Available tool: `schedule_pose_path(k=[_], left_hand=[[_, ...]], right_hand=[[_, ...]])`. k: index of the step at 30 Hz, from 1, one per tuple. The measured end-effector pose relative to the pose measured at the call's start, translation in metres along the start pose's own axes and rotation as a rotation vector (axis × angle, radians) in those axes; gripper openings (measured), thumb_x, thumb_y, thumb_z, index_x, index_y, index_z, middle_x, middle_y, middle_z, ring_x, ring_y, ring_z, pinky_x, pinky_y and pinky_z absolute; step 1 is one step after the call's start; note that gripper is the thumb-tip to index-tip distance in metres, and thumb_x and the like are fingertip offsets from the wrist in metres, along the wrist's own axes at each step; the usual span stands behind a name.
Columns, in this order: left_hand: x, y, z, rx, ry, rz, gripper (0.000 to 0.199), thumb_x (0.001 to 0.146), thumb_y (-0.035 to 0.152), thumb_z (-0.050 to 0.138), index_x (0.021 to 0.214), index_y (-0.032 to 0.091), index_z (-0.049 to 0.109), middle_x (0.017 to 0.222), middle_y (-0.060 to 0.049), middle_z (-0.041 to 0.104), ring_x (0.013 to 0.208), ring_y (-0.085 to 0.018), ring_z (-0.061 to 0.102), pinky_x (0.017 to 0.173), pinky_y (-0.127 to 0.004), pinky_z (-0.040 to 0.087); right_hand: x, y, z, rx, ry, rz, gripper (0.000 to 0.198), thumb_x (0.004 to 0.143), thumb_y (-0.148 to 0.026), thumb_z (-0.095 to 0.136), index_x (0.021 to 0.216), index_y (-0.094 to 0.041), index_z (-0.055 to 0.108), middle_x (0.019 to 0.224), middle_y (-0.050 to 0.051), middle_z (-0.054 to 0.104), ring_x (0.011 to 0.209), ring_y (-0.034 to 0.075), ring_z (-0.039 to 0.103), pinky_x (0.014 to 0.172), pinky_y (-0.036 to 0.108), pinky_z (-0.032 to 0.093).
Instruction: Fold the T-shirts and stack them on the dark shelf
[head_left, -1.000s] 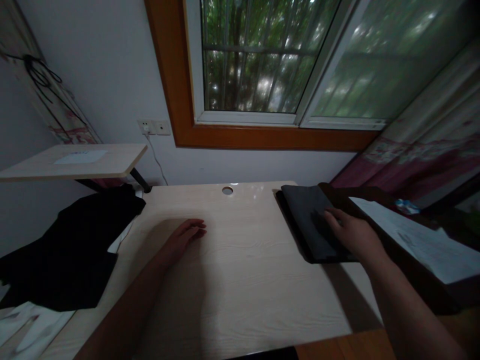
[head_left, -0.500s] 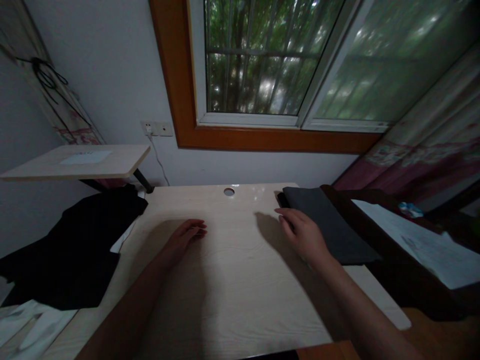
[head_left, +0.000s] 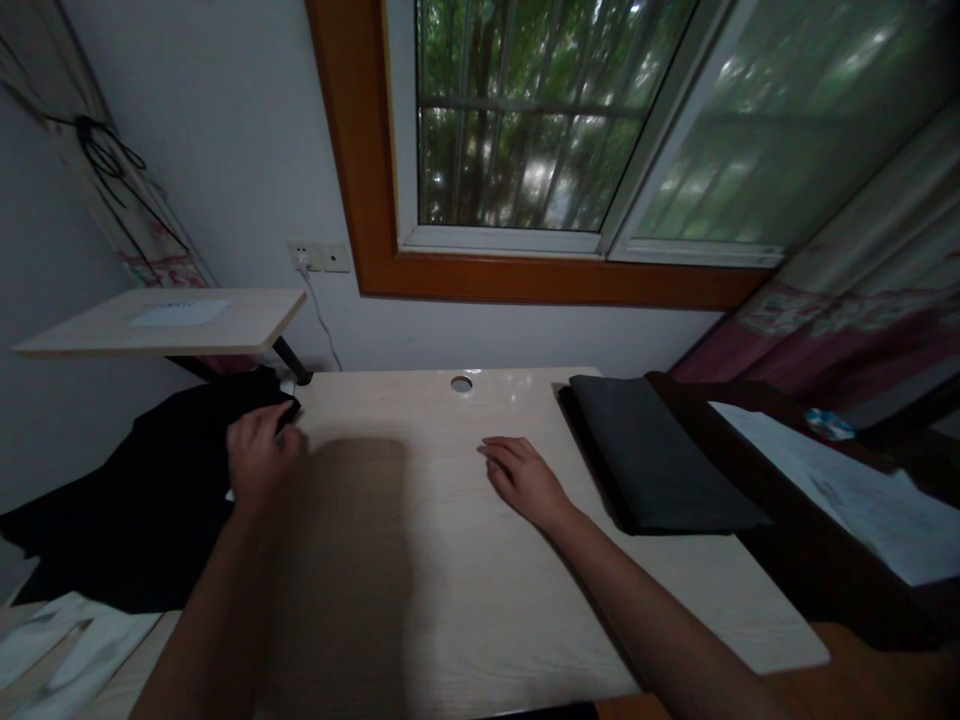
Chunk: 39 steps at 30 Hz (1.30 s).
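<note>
My left hand point(head_left: 261, 455) is at the right edge of a black cloth point(head_left: 142, 490), which lies loosely heaped on the left side of the desk. Its fingers are curled over the cloth and blurred, so whether they grip it cannot be made out. My right hand point(head_left: 525, 480) is over the middle of the pale wooden desk point(head_left: 465, 580), fingers extended and holding nothing. To its right lies a flat, folded dark grey cloth point(head_left: 660, 455), with a black layer showing beneath it.
A small raised shelf point(head_left: 172, 320) with a paper on it stands at the back left. White pieces point(head_left: 82, 640) lie at the near left. Beyond the desk's right side is a dark surface with a white sheet point(head_left: 840, 490). A window point(head_left: 547, 120) is behind.
My left hand has moved left from over the desk to the black cloth. My right hand has moved left, away from the folded grey cloth.
</note>
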<state>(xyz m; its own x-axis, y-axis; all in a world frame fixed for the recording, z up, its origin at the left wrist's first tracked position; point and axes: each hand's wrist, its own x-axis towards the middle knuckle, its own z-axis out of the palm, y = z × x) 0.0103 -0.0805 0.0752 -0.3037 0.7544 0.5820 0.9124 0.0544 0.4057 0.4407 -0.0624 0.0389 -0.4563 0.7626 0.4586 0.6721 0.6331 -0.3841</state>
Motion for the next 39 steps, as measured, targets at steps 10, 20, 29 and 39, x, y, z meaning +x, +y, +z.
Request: schedule_pose_path(k=[10, 20, 29, 39], left_hand=[[-0.004, -0.023, -0.027, 0.398, 0.103, -0.206, 0.055, 0.087, 0.031, 0.061, 0.14, 0.016, 0.054, 0.13, -0.019, 0.059, 0.121, -0.04, 0.047, 0.093, -0.054, 0.041], [-0.001, -0.021, -0.032, 0.421, 0.034, -0.221, 0.041, 0.092, 0.023, 0.051, 0.13, 0.018, 0.063, 0.11, -0.015, 0.069, 0.099, -0.033, 0.057, 0.082, -0.046, 0.041], [-0.007, -0.002, 0.006, 0.056, -0.117, 0.027, 0.03, 0.094, 0.027, 0.047, 0.108, 0.019, 0.072, 0.112, -0.012, 0.071, 0.103, -0.029, 0.059, 0.097, -0.043, 0.043], [-0.044, 0.073, 0.024, -0.823, -1.032, 0.079, 0.012, 0.083, 0.027, 0.069, 0.092, 0.021, 0.073, 0.098, -0.004, 0.073, 0.094, -0.019, 0.066, 0.089, -0.033, 0.05]], right_hand=[[-0.003, 0.004, 0.001, 0.056, 0.043, 0.017, 0.034, 0.093, -0.018, 0.055, 0.122, -0.029, 0.069, 0.118, 0.007, 0.07, 0.112, 0.027, 0.061, 0.098, 0.05, 0.053], [-0.004, 0.005, 0.002, 0.046, 0.036, 0.018, 0.033, 0.091, -0.015, 0.057, 0.118, -0.028, 0.07, 0.118, 0.007, 0.069, 0.112, 0.026, 0.06, 0.098, 0.049, 0.053], [-0.004, 0.004, 0.001, 0.031, 0.023, 0.013, 0.034, 0.093, -0.014, 0.056, 0.121, -0.028, 0.069, 0.119, 0.007, 0.068, 0.112, 0.026, 0.059, 0.099, 0.048, 0.051], [-0.003, -0.006, -0.002, -0.06, -0.062, -0.009, 0.042, 0.096, -0.021, 0.056, 0.137, -0.027, 0.06, 0.133, 0.009, 0.062, 0.121, 0.026, 0.056, 0.104, 0.046, 0.047]])
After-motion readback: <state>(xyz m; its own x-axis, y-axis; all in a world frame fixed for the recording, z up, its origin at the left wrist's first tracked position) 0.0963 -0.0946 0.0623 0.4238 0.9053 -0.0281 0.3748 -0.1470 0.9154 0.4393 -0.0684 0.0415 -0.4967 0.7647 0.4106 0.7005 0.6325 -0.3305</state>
